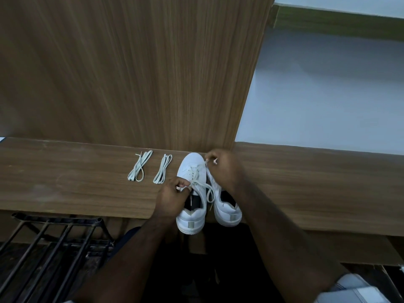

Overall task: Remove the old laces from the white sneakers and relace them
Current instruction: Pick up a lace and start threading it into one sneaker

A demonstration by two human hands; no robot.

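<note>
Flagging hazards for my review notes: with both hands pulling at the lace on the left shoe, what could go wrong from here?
1. Both white sneakers' heels overhang the wooden shelf's front edge; a tug could tip one off.
2. The left hand and right hand pull one cream lace whose loose loop could knot.

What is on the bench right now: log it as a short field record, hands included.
surface: wooden bench
sneakers: left sneaker and right sneaker side by side, heels toward the person
lace in work: old lace partly loosened on the left sneaker
left hand: pinches the lace near the sneaker's collar
right hand: pinches a lace end near the toe
spare laces: two folded bundles left of the sneakers, untouched
</note>
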